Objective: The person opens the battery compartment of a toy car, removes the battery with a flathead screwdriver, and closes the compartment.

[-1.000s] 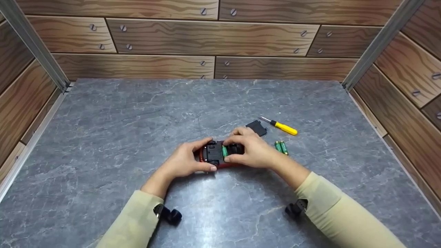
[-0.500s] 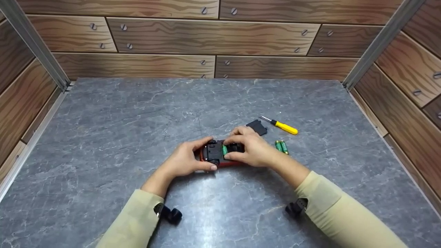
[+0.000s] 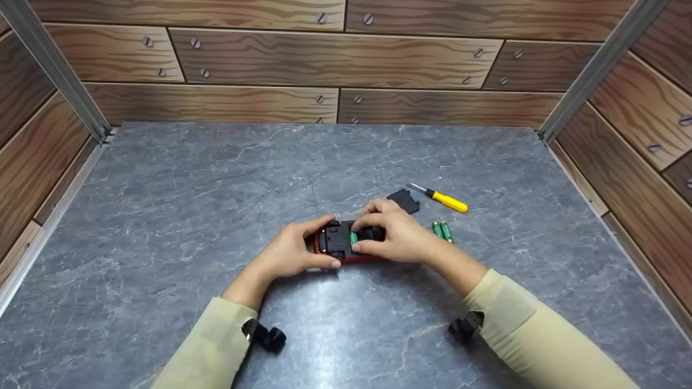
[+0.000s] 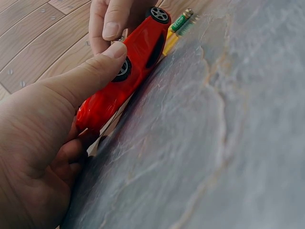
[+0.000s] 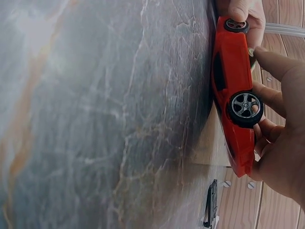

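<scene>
- Head view: a red toy car (image 3: 346, 246) lies upside down near the middle of the grey worktop (image 3: 189, 205). The left hand (image 3: 294, 251) grips its left end, fingers curled round it. The right hand (image 3: 394, 235) pinches a green battery (image 3: 353, 238) in the car's open underside.
- Toward the right edge lie two green batteries (image 3: 441, 230), a black cover (image 3: 404, 201) and a yellow screwdriver (image 3: 440, 198), all near one another.
- Left wrist view: the left thumb (image 4: 90, 76) presses the car's side by a wheel; a loose battery (image 4: 181, 21) lies beyond.
- Right wrist view: right-hand fingers (image 5: 274, 64) clamp the car (image 5: 233, 90); the cover (image 5: 210, 202) lies nearby.
</scene>
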Motion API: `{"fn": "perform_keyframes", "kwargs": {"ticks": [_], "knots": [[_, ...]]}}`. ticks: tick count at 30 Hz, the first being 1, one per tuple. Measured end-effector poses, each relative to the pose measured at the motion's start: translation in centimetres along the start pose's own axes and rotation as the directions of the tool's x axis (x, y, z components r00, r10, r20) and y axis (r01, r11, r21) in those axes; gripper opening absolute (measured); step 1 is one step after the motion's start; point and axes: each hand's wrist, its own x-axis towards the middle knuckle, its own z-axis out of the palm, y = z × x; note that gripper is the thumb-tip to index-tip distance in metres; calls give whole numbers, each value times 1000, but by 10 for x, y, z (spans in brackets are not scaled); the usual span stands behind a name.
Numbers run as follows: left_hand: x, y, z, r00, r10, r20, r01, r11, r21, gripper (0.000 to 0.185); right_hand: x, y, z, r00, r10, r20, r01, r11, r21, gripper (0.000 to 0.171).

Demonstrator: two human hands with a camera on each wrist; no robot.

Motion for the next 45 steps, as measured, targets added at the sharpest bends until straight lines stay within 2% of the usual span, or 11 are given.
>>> {"fn": "perform_keyframes", "kwargs": {"ticks": [7,23,36,45], "knots": [[-1,-1,0,1000,-15,1,15,1000,12,99,-1,0,1,1000,-10,8,10,1000,6,40],[-1,-2,-1,1000,7,-9,-6,1000,9,99,2,-4,2,1000,-10,12,10,1000,3,45],[-1,0,-1,1000,-9,5,9,1000,14,101,5,-2,1,1000,12,22,-14,995,102,44],[-1,0,-1,1000,-18,2,18,1000,8,100,0,1,0,1000,28,-6,-26,987,159,46]]}}
